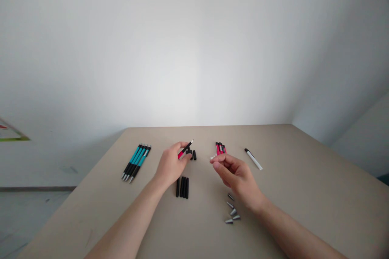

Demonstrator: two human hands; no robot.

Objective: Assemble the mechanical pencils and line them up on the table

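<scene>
My left hand (170, 164) is closed around a red and black pen barrel (186, 149), whose thin pale end points up and to the right. Thumb and fingers of my right hand (238, 175) are pinched together at a small whitish piece (213, 156), too small to make out clearly. Short black caps (195, 155) lie just beyond my left fingers, partly hidden by them. Several black grip sleeves (184, 187) lie side by side nearer to me. Below my right hand are scattered silver cone tips (233, 212). Red and black barrels (220, 148) lie behind that hand, partly covered.
Several teal and black pens (135, 162) lie in a slanted row on the left of the beige table (100, 210). A white pen with a black end (253, 159) lies at the right. The table's far edge meets a pale wall (194, 48).
</scene>
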